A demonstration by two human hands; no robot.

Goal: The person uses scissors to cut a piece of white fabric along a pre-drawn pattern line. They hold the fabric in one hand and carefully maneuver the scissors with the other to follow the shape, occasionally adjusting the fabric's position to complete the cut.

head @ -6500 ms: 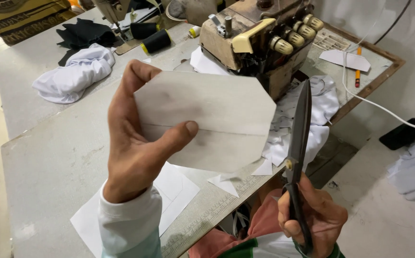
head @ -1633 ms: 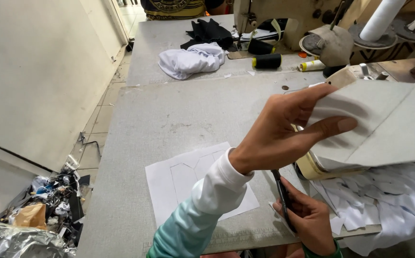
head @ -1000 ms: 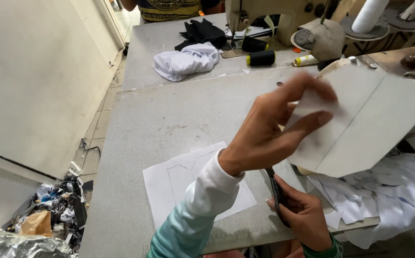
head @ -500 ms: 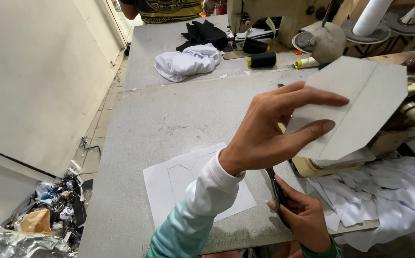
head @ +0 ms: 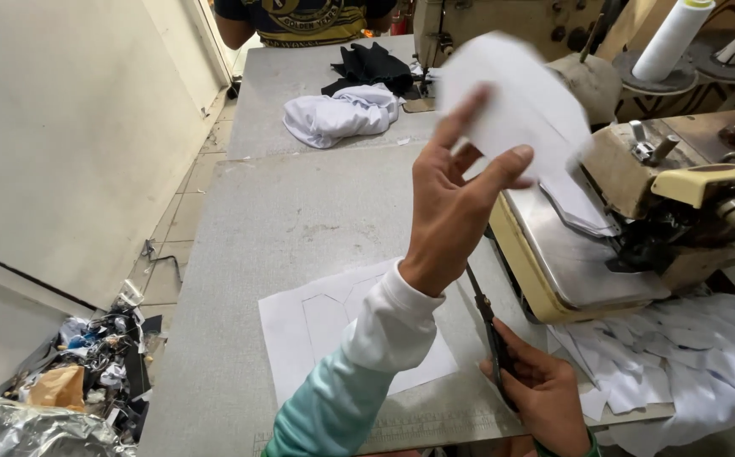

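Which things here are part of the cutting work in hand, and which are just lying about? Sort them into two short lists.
In use:
left hand holding up the white cut piece
right hand gripping the scissors
marked paper sheet on the table

Lying about:
white cloth bundle
black cloth
thread cone
scrap pile on the floor

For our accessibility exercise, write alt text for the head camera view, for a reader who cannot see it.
The left hand holds up a white cut paper piece above a grey table, while the right hand grips scissors near the table's edge. A sewing machine stands to the right.
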